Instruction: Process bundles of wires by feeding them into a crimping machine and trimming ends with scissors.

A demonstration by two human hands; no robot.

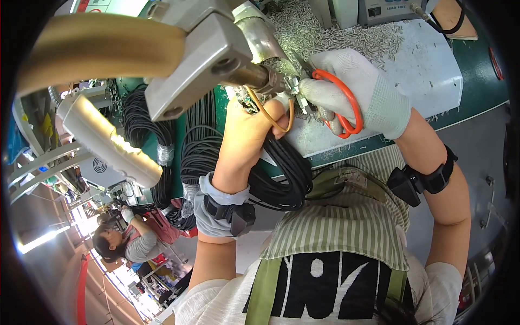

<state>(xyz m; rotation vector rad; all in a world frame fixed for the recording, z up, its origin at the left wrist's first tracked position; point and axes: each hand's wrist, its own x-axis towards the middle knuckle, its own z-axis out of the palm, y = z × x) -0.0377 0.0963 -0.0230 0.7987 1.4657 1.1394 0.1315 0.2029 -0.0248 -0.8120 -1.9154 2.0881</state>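
Observation:
My left hand (250,130) is bare and grips the end of a black cable bundle (281,173) with an orange rubber band around it, held up near a metal nozzle (254,76). My right hand (352,89) wears a white knit glove and holds orange-handled scissors (341,105), their blades pointing at the small metal connector (295,86) on the cable end. The two hands touch at that connector. The coiled black cable hangs down from my left hand over the bench edge toward my lap.
A white mat (422,65) on the green bench (482,81) carries a heap of small cut metal bits (325,32). More black cable coils (157,135) lie at the left. A grey lamp arm (108,141) and a grey machine (379,11) stand nearby. Another person (127,244) works at lower left.

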